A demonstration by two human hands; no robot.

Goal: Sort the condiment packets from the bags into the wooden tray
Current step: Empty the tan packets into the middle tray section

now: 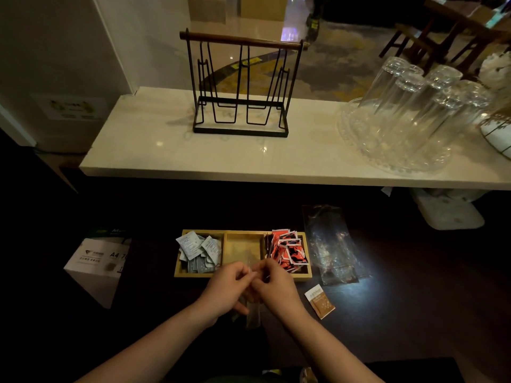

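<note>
The person stands at a dark low table, and both hands meet just in front of the wooden tray (243, 274). The left hand (221, 293) and the right hand (272, 286) are close together, fingertips pinching the top edge of a small clear plastic bag (253, 313) that hangs down between them; I think they are pulling it open, but what is inside I cannot tell, it is too dark there. The tray has three compartments. At about nine o'clock from its middle lie the grey-blue packets (197, 251), some leaning over the rim; at three o'clock the red packets (289, 251) are piled high and loose; the middle compartment (242, 247) looks bare. One brown packet (320, 301) lies alone on the table, at four o'clock from the hands, apart from the tray. An emptied clear bag (333, 244) lies just beside the tray on its right side. What may go wrong: if the bag tears open suddenly, packets could scatter on the dark surface, where they are hard to see. Also the hands work very near the red pile, so a quick movement of the right wrist could knock red packets over the rim or into the middle compartment and mix the sorts.
</note>
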